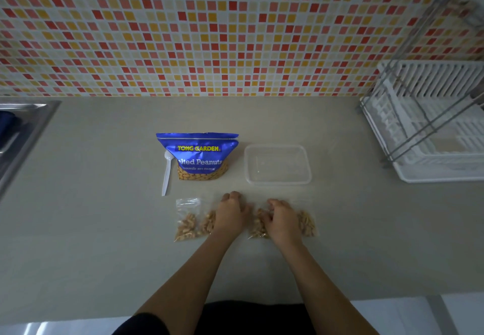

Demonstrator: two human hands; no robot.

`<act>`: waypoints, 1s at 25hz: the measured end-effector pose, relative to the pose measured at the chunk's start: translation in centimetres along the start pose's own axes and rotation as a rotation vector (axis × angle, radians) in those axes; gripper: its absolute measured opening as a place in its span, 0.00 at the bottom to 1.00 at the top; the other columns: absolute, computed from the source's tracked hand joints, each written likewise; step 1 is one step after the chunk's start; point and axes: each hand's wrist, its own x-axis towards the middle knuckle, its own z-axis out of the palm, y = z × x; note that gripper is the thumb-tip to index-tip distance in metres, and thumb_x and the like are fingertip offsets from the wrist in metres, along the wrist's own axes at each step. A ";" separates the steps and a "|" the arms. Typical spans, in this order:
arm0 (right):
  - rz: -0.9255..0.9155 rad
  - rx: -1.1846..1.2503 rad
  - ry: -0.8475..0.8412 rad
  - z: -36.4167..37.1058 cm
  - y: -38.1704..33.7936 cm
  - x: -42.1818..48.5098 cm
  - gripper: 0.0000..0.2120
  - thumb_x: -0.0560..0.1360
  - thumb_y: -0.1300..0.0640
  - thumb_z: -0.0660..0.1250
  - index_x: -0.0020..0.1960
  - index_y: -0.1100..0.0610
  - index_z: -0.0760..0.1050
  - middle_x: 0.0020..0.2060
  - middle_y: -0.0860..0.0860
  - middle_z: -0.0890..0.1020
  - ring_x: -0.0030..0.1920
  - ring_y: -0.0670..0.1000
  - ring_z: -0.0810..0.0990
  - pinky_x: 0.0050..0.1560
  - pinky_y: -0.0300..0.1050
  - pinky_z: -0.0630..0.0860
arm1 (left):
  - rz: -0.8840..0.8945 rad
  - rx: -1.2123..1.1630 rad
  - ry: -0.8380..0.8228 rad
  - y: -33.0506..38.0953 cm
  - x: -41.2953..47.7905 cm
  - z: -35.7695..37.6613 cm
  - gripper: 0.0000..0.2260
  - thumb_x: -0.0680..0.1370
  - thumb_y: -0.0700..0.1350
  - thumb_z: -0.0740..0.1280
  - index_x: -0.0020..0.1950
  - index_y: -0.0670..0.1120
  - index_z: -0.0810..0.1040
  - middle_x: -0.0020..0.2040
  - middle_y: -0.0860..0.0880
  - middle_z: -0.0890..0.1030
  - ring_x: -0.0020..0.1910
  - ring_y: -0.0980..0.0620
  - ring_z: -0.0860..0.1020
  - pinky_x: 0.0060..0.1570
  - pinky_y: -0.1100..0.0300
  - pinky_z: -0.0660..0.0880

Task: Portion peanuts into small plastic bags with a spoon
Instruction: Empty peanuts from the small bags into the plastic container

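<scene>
A blue bag of salted peanuts [198,155] stands in the middle of the counter. A white plastic spoon [166,172] lies against its left side. Several small plastic bags with peanuts lie in a row in front: one at the left [186,223], one [208,222] partly under my left hand [231,213], one [258,226] under my right hand [281,220], and one at the right [307,223]. Both hands rest palm down on the bags with fingers curled; I cannot see whether they grip them.
A clear plastic container [277,164] sits to the right of the peanut bag. A white dish rack [429,125] with a metal frame stands at the far right. A steel sink [23,130] is at the left edge. Tiled wall behind.
</scene>
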 end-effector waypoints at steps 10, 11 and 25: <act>0.066 0.246 -0.045 -0.1 0.7 0.6 0.19 0.75 0.55 0.64 0.64 0.60 0.71 0.54 0.56 0.81 0.54 0.55 0.79 0.55 0.42 0.72 | -0.054 -0.543 -0.100 -0.4 -0.6 -0.1 0.04 0.74 0.38 0.66 0.42 0.45 0.74 0.35 0.46 0.81 0.34 0.50 0.76 0.38 0.58 0.72; 0.065 0.318 -0.039 -0.1 0.6 0.5 0.16 0.76 0.54 0.64 0.61 0.60 0.73 0.52 0.55 0.82 0.52 0.53 0.80 0.53 0.39 0.71 | -0.072 -0.600 -0.119 -0.7 -0.8 -0.5 0.04 0.75 0.37 0.65 0.43 0.45 0.75 0.35 0.46 0.80 0.33 0.51 0.75 0.37 0.58 0.72; 0.088 0.806 -0.018 -0.5 -0.5 0.2 0.04 0.74 0.59 0.68 0.45 0.60 0.80 0.34 0.49 0.83 0.31 0.38 0.79 0.39 0.33 0.75 | -0.038 -0.682 -0.161 0.5 -2.1 -2.4 0.01 0.75 0.42 0.67 0.44 0.45 0.79 0.36 0.50 0.79 0.32 0.58 0.76 0.35 0.63 0.73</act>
